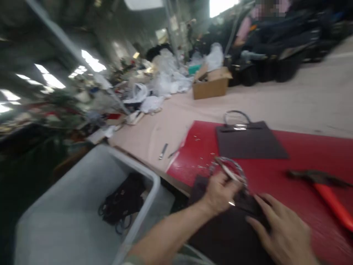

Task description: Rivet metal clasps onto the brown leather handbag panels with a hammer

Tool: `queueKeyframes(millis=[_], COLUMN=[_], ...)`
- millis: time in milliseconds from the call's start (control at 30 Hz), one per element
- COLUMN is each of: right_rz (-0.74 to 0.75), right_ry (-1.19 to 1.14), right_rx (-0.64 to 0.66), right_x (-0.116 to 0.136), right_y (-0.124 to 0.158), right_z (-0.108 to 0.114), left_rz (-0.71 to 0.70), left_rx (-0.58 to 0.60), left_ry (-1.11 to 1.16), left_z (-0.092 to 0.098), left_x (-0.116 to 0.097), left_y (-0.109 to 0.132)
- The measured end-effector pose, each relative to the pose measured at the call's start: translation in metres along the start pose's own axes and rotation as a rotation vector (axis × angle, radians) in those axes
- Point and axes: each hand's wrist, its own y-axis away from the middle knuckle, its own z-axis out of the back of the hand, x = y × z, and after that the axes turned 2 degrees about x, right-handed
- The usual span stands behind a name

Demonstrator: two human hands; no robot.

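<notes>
A dark brown bag panel [220, 235] lies before me on the red sheet's near edge. A shiny round handle [235, 163] stands up from its far edge. My left hand [222, 189] is closed around this handle, blurred by motion; a thin pale strip also shows at the fingertips, and I cannot tell whether it is part of the handle. My right hand [284, 228] rests on the panel's right side with thumb and fingers apart. Farther back lies a second dark panel [250, 143] with a similar round handle and metal fittings at its slot.
A red-handled hammer [328, 195] lies at the right on the red sheet [306, 147]. Small bits and a cutter-like tool [163, 151] are at the left. A grey bin [68, 206] holds dark pieces. Behind are a cardboard box [211, 86], plastic bags, dark bags and a person.
</notes>
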Motion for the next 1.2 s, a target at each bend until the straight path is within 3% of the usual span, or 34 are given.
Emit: queueKeyframes(millis=[33, 67, 167, 233, 333, 467, 667, 867, 933, 1000, 1100, 1200], right_rz=[-0.043, -0.092, -0.21, -0.258, -0.288, -0.268, -0.208, -0.167, -0.191, -0.231, -0.273, -0.276], right_ry=[0.157, 0.252, 0.324, 0.326, 0.327, 0.337, 0.377, 0.342, 0.308, 0.27, 0.225, 0.207], right_rx=[-0.001, 0.088, 0.202, 0.207, 0.197, 0.203, 0.167, 0.097, 0.061, 0.034, 0.032, 0.038], right_x=[0.007, 0.015, 0.031, 0.036, 0.041, 0.04, 0.037, 0.033, 0.033, 0.034, 0.034, 0.031], right_y=[0.011, 0.016, 0.012, 0.007, 0.007, 0.01, 0.008, 0.012, 0.013, 0.014, 0.011, 0.006], right_z=[0.012, 0.019, 0.019, 0.017, 0.018, 0.018, 0.016, 0.009, 0.006, 0.004, 0.002, 0.002], left_rz=[0.052, 0.071, 0.163, 0.266, 0.39, 0.488, 0.542, 0.493, 0.334, 0.075, -0.235, -0.281], left_rx=[-0.094, -0.167, -0.237, -0.278, -0.288, -0.207, -0.058, -0.165, -0.235, -0.241, -0.047, 0.137], left_ry=[0.117, 0.19, 0.175, 0.041, -0.312, -0.684, -0.847, -0.831, -0.849, -0.799, -0.622, -0.575], left_z=[0.011, 0.025, 0.072, 0.101, 0.137, 0.157, 0.155, 0.155, 0.149, 0.135, 0.103, 0.074], left_x=[0.003, 0.012, 0.054, 0.079, 0.1, 0.112, 0.128, 0.138, 0.131, 0.116, 0.088, 0.066], left_y=[0.004, 0.005, -0.005, -0.013, -0.016, -0.02, -0.032, -0.027, -0.018, -0.002, 0.028, 0.047])
